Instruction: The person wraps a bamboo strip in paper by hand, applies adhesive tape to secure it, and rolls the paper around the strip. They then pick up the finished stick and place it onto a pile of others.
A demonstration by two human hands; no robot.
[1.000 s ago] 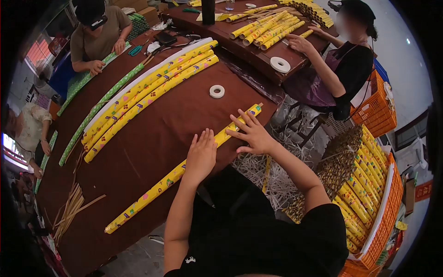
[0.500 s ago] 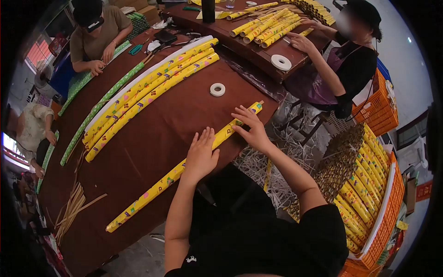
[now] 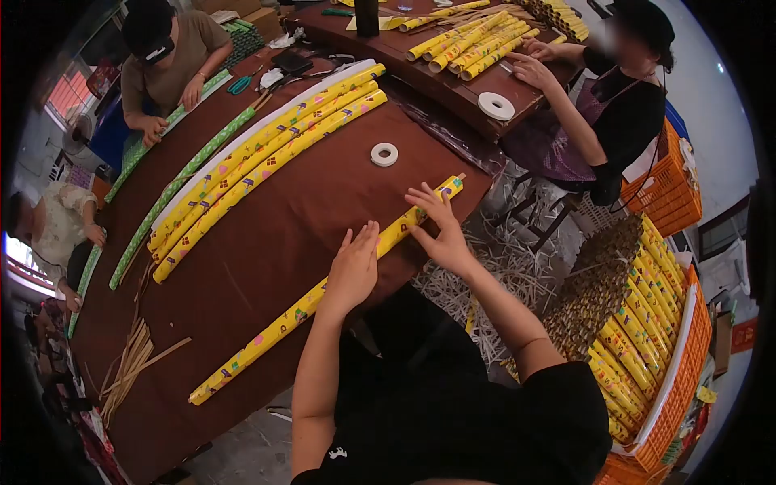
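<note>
A long yellow wrapping paper roll [image 3: 283,330] with a colourful print lies slantwise along the front edge of the brown table. Flat on top of its middle part rests my left hand [image 3: 353,271], fingers stretched out. My right hand [image 3: 442,234] touches the roll close to its far right end, with the fingers spread. A bit of brown stick or tube shows at that end. Beyond my hands, a white tape roll [image 3: 374,154] lies on the brown tabletop [image 3: 242,250].
Several yellow rolls [image 3: 267,166] and a green roll [image 3: 182,184] lie further back. Thin brown strips [image 3: 133,364] are at the left. A crate [image 3: 675,396] of finished rolls stands at the right, beside paper shreds [image 3: 465,299]. Co-workers sit at the far sides.
My left hand's fingers have drawn closer together on the roll, and my right hand has shifted slightly. At the upper left, a co-worker's hand has moved left along a green roll.
</note>
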